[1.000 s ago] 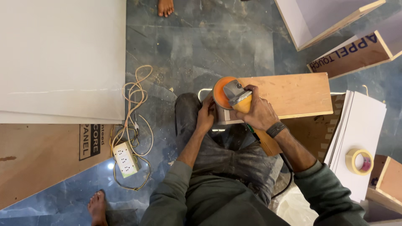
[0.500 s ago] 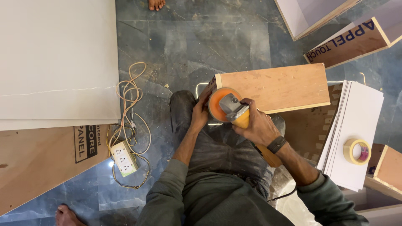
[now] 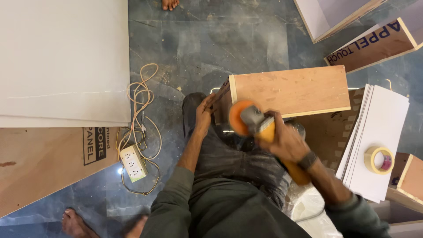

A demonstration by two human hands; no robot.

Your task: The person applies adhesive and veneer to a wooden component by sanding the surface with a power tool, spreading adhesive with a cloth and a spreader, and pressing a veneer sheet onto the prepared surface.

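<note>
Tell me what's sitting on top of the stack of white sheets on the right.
A roll of tape lies flat on the stack of white sheets. Whatever is under the stack is covered.
</note>
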